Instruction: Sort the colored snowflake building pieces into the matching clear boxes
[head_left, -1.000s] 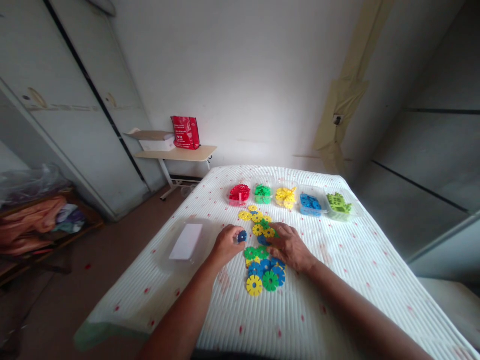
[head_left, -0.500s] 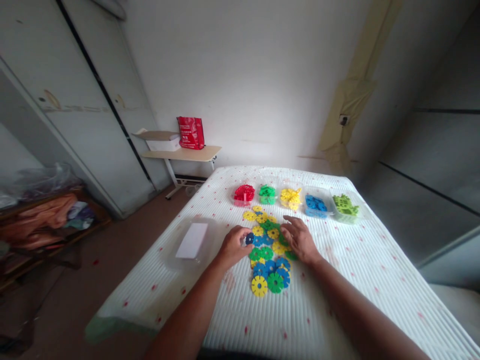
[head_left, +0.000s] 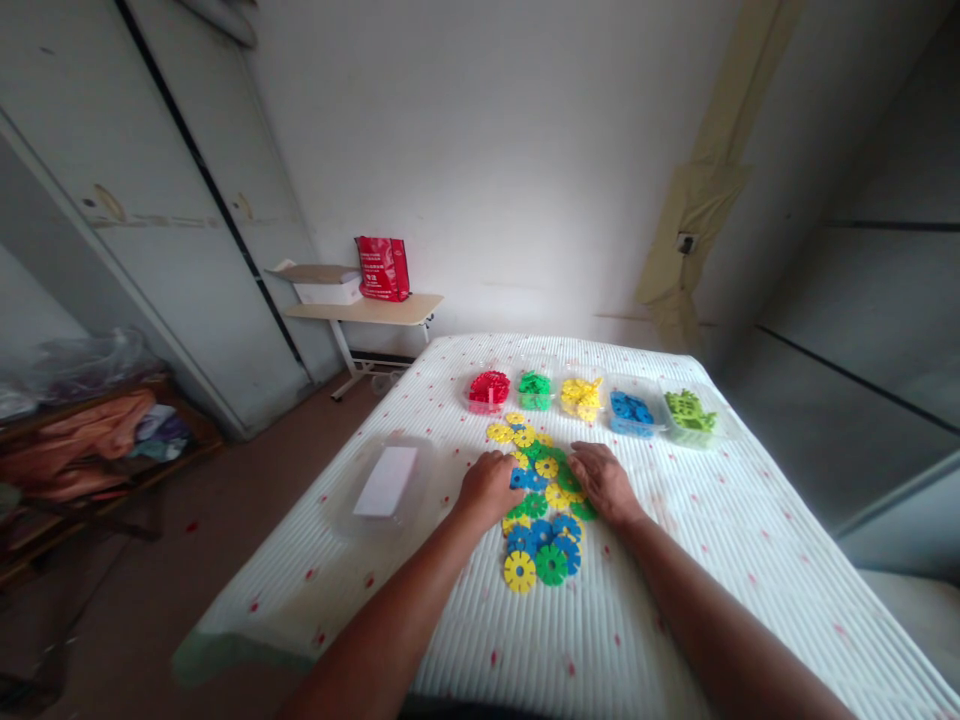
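A loose pile of yellow, green and blue gear-shaped discs (head_left: 541, 545) lies on the white ribbed cloth (head_left: 675, 600). My left hand (head_left: 491, 487) rests on the pile's left side, knuckles up, fingers curled down around a blue disc (head_left: 517, 479) that shows at its fingertips. My right hand (head_left: 606, 482) lies flat on the right side of the pile, fingers stretched toward the left hand and pressing on the discs. The two hands are about a disc's width apart.
Behind the pile stand several clear tubs in a row, sorted by colour: red (head_left: 489, 389), green (head_left: 534, 389), yellow (head_left: 581, 395), blue (head_left: 630, 409), lime (head_left: 688, 411). A clear box with a white card (head_left: 386, 482) sits left. Side table (head_left: 367, 309) and red bag (head_left: 382, 267) stand beyond.
My left hand has moved right, carrying the blue disc onto the pile. My right hand slid back from the pile's middle to its right side. The camera shifted slightly.
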